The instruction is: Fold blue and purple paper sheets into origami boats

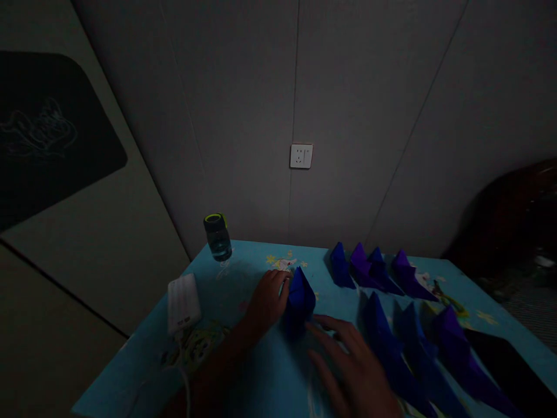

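A dark blue folded paper boat (301, 295) stands on the table in front of me, its peak pointing up. At its left side, my left hand (267, 297) has its fingers curled and closed against the paper; the exact contact is partly hidden. My right hand (354, 368) is nearer to me, just below and right of the boat. Its fingers are spread and slightly blurred, with nothing seen in them. More blue paper boats (387, 342) and purple paper boats (461, 354) lie in two rows on the right.
A light blue patterned tablecloth (243, 264) covers the table against a grey wall with a socket (301, 156). At the left are a water bottle (218, 238) and a white power bank (183, 303) with a cable. A dark flat object (509, 363) lies at the right.
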Tool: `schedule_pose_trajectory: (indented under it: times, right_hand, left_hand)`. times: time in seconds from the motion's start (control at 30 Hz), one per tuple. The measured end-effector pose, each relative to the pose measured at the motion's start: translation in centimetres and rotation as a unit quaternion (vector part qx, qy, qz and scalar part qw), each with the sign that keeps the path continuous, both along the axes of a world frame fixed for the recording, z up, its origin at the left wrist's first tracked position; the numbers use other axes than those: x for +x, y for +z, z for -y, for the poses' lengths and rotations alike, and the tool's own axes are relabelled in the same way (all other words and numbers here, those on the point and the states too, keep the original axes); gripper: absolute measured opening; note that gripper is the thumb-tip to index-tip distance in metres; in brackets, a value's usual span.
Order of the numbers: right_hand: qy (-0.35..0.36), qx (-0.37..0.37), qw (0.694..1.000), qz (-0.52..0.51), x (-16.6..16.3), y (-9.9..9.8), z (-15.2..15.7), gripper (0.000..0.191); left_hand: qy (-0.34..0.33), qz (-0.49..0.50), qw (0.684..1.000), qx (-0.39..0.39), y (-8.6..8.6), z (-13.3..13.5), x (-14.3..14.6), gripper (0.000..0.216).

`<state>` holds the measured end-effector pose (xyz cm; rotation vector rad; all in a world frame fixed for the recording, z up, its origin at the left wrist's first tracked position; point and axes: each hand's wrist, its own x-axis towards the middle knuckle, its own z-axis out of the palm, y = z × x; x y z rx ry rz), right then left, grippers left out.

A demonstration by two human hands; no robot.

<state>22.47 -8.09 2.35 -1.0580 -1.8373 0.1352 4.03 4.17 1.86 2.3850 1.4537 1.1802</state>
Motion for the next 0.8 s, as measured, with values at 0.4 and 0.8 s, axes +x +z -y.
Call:
schedule_pose_trajectory:
  times: [0.4, 0.8]
  right_hand:
    - [-0.063, -0.048, 0.975, 0.209, -3.5, -3.6, -3.6, 0.006]
    - [-0.012, -0.020, 0.999, -0.036, -2.2, -3.1, -3.3, 0.019]
  left_hand:
    - [0.039, 0.057, 0.998, -0.002, -2.9, 0.5, -0.5, 0.023]
    - [0.011, 0.379, 0.885, -0.270, -5.3, 0.2, 0.5, 0.044]
